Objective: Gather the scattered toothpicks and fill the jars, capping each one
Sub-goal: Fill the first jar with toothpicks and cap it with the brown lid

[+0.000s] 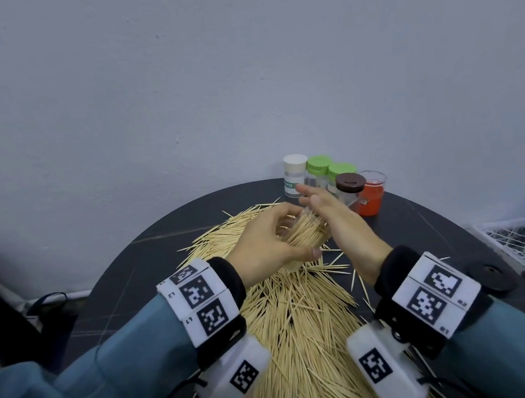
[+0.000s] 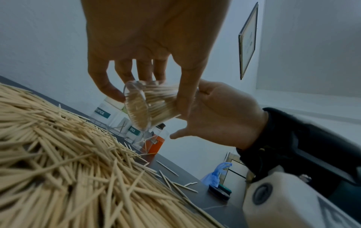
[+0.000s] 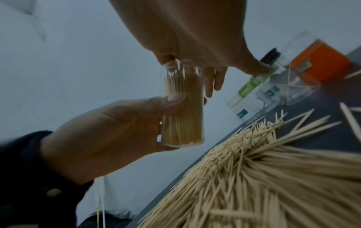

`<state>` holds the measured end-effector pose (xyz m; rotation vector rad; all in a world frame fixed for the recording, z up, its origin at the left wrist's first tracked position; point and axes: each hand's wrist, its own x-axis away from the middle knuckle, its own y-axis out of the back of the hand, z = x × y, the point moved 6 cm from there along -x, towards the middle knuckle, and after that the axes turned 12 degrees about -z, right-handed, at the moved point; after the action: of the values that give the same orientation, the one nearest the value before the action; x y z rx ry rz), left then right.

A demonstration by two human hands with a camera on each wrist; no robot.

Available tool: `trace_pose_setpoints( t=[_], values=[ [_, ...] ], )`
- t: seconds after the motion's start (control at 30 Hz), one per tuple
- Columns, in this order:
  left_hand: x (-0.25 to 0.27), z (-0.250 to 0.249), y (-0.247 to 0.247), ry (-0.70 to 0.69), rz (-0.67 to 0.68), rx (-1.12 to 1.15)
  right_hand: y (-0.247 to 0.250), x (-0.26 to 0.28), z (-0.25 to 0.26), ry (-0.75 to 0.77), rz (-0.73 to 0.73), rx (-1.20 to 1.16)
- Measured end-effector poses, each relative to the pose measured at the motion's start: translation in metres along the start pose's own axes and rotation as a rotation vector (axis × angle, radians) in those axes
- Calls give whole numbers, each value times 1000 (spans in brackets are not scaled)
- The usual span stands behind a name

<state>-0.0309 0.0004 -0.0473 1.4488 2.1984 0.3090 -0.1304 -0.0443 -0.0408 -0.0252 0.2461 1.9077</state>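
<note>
Two hands over my desk [image 1: 135, 269]: left hand [image 1: 261, 243] grasps the full jar [image 3: 182, 108]; right hand [image 1: 335, 218] flat, fingers released, on its mouth.

Your left hand [image 3: 109, 135] grips a clear jar [image 3: 182, 108] packed with toothpicks, held off the worktop [image 3: 312, 137]; your right hand [image 3: 195, 38] covers its mouth, fingers straight.
</note>
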Motion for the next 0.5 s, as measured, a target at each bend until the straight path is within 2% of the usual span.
trace_pose_setpoints(
  t=[0.1, 0.2, 0.37, 0.5],
  values=[
    [0, 0, 1, 1, -14, 3, 4, -6, -3, -2, -14, 108],
    [-2, 1, 6, 13, -67, 14, 12, -7, 3, 56, -51, 87],
    [-4, 5, 13, 28, -131, -2, -2, 4, 1, 102, 120, 273],
    [-5, 5, 14, 29, -144, -10, 0, 7, 7, 115, 84, 238]
  ],
)
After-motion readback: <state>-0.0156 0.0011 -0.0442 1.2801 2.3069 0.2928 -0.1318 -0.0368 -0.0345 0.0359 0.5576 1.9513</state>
